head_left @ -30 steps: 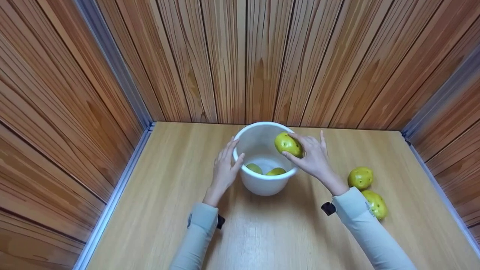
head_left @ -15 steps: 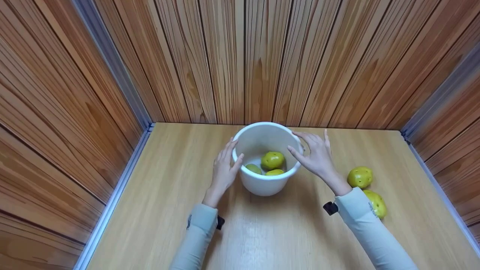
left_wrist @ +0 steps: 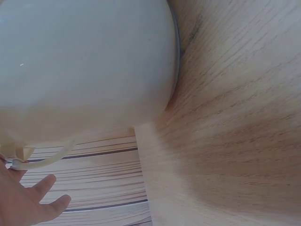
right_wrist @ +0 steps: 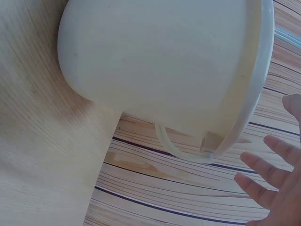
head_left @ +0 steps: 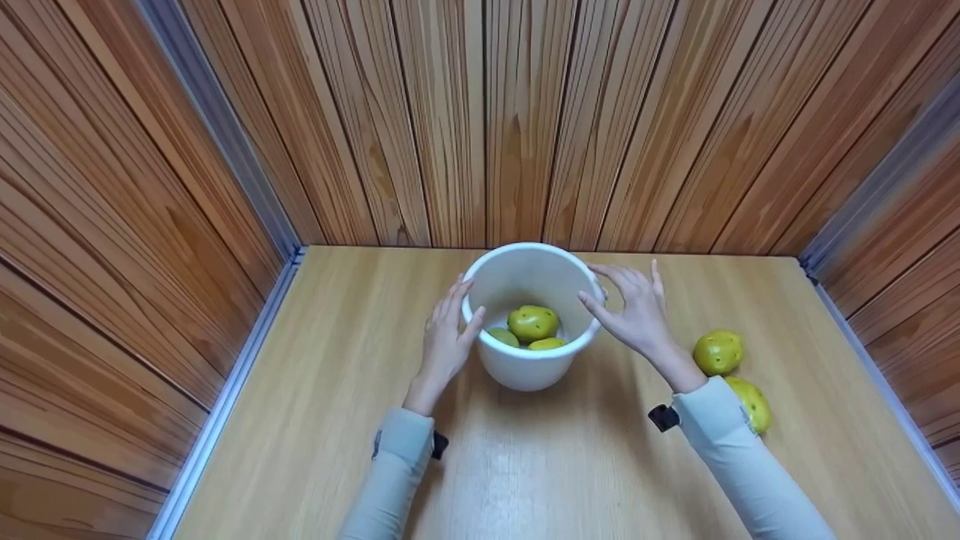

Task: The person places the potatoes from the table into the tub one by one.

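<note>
Planking [head_left: 517,127] is rising behind and along both sides of the pale wooden table [head_left: 337,330], and from where I'm standing the white bucket [head_left: 527,371] is sitting upright toward the table's far side, between the person's two hands. A left sleeve [head_left: 394,465] and a right sleeve [head_left: 739,465] are reaching in from the near side. The left hand [head_left: 446,337] is relaxing along the bucket's left rim, gripping nothing; whether it is touching, I'm not able to tell. The right hand [head_left: 634,311] is staying ungripped too, spreading its fingers just beside the right rim. Three green-yellow fruits are lying inside the bucket, below and between both hands: a rear fruit [head_left: 533,322], with a left fruit [head_left: 503,337] and a right fruit [head_left: 547,344] partly showing in front. Outside, well apart from the bucket, a farther loose fruit [head_left: 718,352] is resting near the right wrist, and a nearer loose fruit [head_left: 750,405] is lying just beside it, partly hiding behind the right sleeve.
</note>
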Available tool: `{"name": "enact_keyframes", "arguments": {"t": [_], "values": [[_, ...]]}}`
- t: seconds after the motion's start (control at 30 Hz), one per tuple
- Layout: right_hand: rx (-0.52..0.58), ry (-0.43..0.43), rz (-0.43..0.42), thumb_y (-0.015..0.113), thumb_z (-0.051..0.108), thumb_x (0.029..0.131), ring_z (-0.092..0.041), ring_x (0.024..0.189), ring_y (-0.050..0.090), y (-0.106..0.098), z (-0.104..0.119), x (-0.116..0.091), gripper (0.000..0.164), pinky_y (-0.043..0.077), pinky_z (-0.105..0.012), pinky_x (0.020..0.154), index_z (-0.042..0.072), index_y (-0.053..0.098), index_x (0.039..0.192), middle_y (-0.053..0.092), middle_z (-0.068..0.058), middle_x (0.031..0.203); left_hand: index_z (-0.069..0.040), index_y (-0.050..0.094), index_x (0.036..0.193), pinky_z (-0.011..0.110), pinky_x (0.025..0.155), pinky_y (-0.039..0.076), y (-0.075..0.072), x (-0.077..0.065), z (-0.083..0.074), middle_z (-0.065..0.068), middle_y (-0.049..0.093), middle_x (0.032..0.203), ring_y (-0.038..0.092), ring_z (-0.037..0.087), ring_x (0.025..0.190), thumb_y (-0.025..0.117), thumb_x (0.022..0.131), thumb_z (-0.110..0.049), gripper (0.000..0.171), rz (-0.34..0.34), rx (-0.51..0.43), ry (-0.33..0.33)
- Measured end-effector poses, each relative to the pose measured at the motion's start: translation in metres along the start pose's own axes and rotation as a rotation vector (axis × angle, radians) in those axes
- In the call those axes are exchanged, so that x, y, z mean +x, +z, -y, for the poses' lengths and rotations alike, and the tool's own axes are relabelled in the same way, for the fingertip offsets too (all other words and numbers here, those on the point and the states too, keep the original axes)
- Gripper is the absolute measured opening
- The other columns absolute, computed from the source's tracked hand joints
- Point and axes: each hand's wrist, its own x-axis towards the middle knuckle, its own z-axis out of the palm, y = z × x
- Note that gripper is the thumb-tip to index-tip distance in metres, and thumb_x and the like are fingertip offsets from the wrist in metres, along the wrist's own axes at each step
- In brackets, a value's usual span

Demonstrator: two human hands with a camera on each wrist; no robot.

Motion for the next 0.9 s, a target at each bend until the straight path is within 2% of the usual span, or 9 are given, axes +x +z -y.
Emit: {"name": "enact_keyframes", "arguments": {"t": [0.33,0.43,0.63,0.9], "values": [[-0.009,0.06,-0.002,0.066,0.037,0.084,-0.033,0.115,0.052,-0.01,-0.016,-0.011,0.045,-0.001,-0.057,0.111,0.014,0.06,0.122,0.062,-0.01,0.12,-0.034,0.031,0.143,0.056,0.108,0.018,0.001,0.0,0.001,-0.005,0.024,0.153,0.025,0.02,0.138,0.047,0.094,-0.043,0.053,-0.007,-0.008,0.014],[-0.012,0.075,-0.005,0.066,0.039,0.084,-0.033,0.116,0.051,-0.014,-0.021,-0.013,0.046,-0.001,-0.057,0.111,0.013,0.06,0.122,0.062,-0.012,0.12,-0.033,0.031,0.143,0.055,0.108,0.018,0.001,0.0,0.001,-0.004,0.025,0.153,0.026,0.02,0.138,0.046,0.093,-0.047,0.053,-0.009,-0.005,0.009],[-0.02,0.102,-0.003,0.066,0.037,0.084,-0.035,0.117,0.05,-0.021,-0.031,-0.017,0.047,-0.001,-0.058,0.11,0.011,0.059,0.122,0.061,-0.014,0.121,-0.032,0.033,0.142,0.055,0.107,0.019,0.002,0.0,0.001,-0.006,0.025,0.152,0.026,0.019,0.138,0.051,0.093,-0.038,0.053,-0.02,-0.011,-0.001],[-0.049,0.13,-0.007,0.064,0.04,0.085,-0.039,0.117,0.049,-0.029,-0.046,-0.023,0.049,-0.001,-0.058,0.11,0.011,0.058,0.124,0.06,-0.016,0.122,-0.032,0.032,0.143,0.055,0.108,0.018,0.001,0.0,0.001,-0.004,0.025,0.153,0.025,0.019,0.138,0.045,0.093,-0.049,0.054,-0.01,0.002,0.006]]}}
